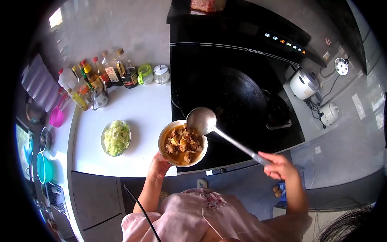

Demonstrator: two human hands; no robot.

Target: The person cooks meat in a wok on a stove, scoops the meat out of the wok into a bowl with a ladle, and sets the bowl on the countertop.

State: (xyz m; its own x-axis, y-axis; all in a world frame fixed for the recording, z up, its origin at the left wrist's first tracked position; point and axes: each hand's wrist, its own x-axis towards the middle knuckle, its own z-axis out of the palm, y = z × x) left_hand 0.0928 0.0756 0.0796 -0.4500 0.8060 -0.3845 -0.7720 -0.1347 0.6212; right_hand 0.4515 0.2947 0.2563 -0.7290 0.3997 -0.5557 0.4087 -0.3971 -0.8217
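Note:
My left hand [161, 164] grips the lower left rim of a white bowl [163, 136], held at the front edge between counter and stove. Chunks of braised meat [183, 141] in brown sauce fill the bowl. In my right hand [281, 166] is the handle of a metal ladle [238, 143], fingers closed round its end. The ladle's round head [201, 120] is over the bowl's upper right rim, and I cannot tell if it touches. Behind it, a dark wok [238, 94] sits on the black stove.
A bowl of chopped pale-green vegetable [116, 138] stands on the white counter [90, 121]. Several sauce bottles [111, 72] and a green-lidded jar [145, 74] line the wall. A rice cooker [303, 84] is at the right, and a range hood [250, 36] overhangs the stove.

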